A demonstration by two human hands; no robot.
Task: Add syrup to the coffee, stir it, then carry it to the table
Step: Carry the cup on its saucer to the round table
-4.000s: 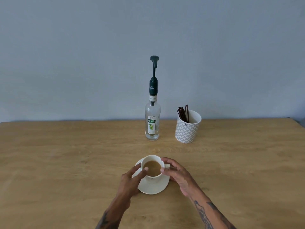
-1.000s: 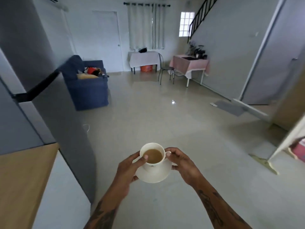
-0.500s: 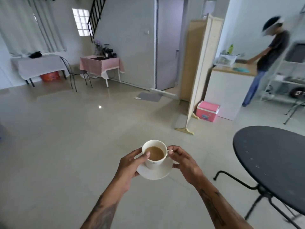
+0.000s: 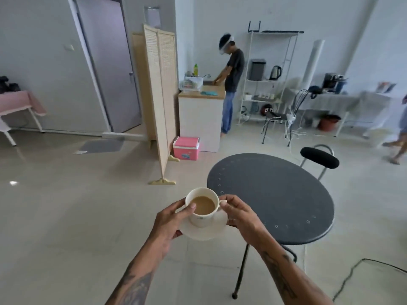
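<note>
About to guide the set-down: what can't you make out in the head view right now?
- Saucer underside and the fingers beneath: hidden by the saucer itself.
- Cup handle: covered by the right hand.
- Round table base: only one foot shows; the top and right arm hide the rest.
- Coffee depth: not visible.

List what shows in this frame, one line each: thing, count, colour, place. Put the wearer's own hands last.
cup: one, white, holds light brown coffee, on the saucer
saucer: one, white, held above the floor
round table: one, dark grey, right of the cup
chair: one, black, behind the table
folding screen: one, pale wood, centre left
cooler box: one, pink, on the floor by the screen
counter: one, white with wood top, at the back
person: one, dark shirt, at the counter
shelf rack: one, white, back wall
left hand: grips saucer and cup
right hand: grips saucer and handle
</note>
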